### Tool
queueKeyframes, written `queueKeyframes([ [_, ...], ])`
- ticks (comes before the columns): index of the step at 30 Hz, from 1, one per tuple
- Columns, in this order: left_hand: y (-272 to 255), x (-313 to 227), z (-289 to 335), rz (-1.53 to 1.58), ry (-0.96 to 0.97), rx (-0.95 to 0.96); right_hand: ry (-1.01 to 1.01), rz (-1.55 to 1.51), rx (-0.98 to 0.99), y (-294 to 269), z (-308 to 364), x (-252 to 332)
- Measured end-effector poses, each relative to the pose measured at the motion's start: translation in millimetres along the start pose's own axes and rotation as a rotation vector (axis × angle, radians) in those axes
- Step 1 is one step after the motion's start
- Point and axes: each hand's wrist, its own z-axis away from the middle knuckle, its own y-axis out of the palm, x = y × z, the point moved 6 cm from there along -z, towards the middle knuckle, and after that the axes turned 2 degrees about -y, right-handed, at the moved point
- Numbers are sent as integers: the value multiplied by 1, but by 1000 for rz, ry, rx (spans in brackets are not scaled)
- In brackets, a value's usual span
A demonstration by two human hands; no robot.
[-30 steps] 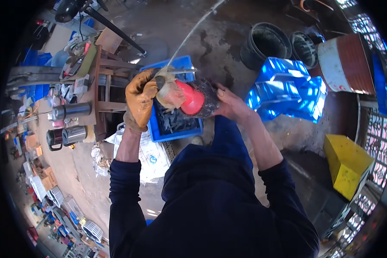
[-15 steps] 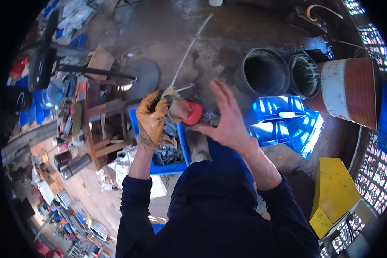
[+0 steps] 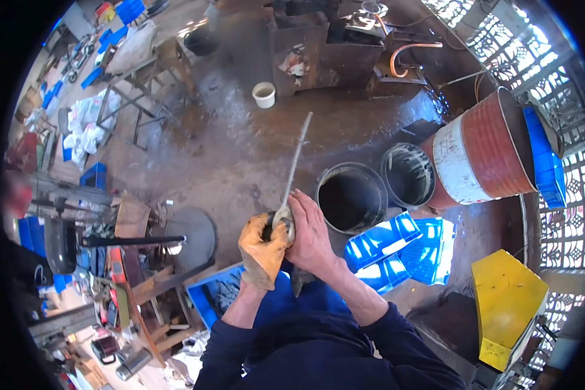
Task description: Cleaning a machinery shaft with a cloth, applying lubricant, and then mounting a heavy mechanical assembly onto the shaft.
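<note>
A long thin rod point(image 3: 297, 156), greyish and rough, points up and away from my hands. A pale, rag-like wrapping point(image 3: 283, 216) sits around its lower end. My left hand point(image 3: 263, 252), in a worn orange work glove, is closed around this lower end. From the right, my bare right hand point(image 3: 311, 235) presses against the same end, its fingers together and partly hiding it. Below the hands a dark grey tip point(image 3: 300, 282) shows; I cannot tell whether it belongs to the rod. No red piece is visible at the hands.
Two dark buckets point(image 3: 352, 198) and a red-and-white drum point(image 3: 471, 156) stand to the right, with blue crates point(image 3: 396, 250) nearer me. A yellow metal piece point(image 3: 508, 302) is at far right. Left are a blue bin point(image 3: 205, 302), a round dark plate point(image 3: 198, 234) and a white pot point(image 3: 264, 95) ahead.
My right hand, spread and apart before, has come in against the rod's lower end. The red piece is no longer visible. The view has tilted up, showing more floor ahead.
</note>
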Motion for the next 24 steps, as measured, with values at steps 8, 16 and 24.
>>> queueKeyframes([
  [8,46,-20,-138,-15,177,223,-83,60,-105,-1,-117,-65],
  [16,52,-5,-301,152,185,239,5,-110,-123,17,-271,-102],
  [24,24,40,-445,235,70,110,37,-411,-65,8,-436,-188],
])
